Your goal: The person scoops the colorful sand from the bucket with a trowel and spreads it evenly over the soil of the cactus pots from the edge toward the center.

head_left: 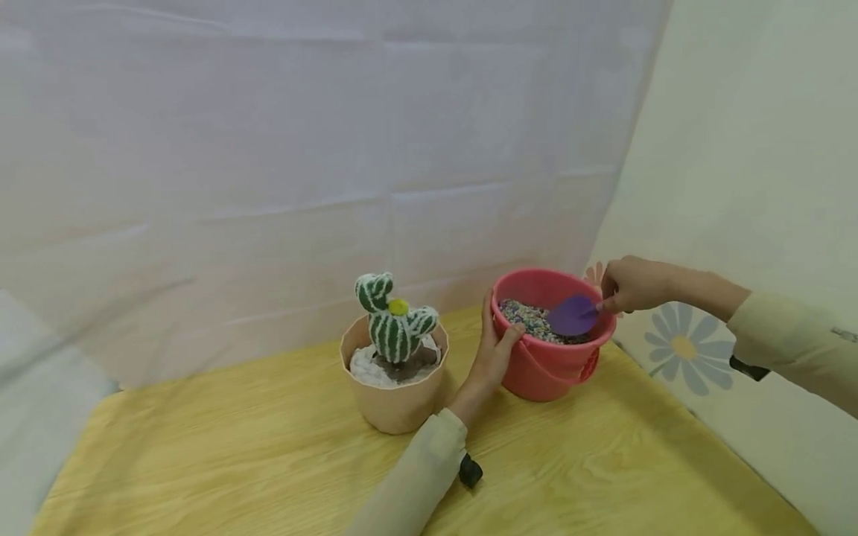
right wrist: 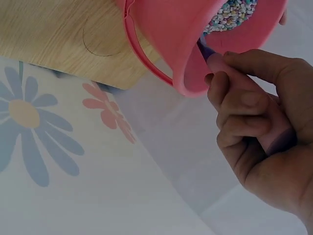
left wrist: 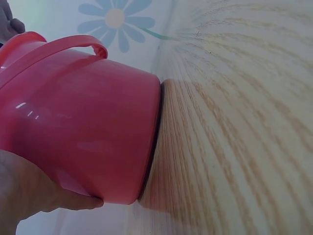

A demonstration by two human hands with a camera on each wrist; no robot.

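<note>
In the head view, a person's left hand is bracing a bucket on the table, fingers and thumb spreading against its side, while the right hand is dipping a scoop into it, near a cactus; coloured grains are likely risking a spill, should the scoop tilt. In the left wrist view, that hand is pressing low; an uneven push could be tipping the bucket. In the right wrist view, curled fingers are gripping the pink handle; slackening could be letting it twist. No brand, label or writing is showing.
</note>
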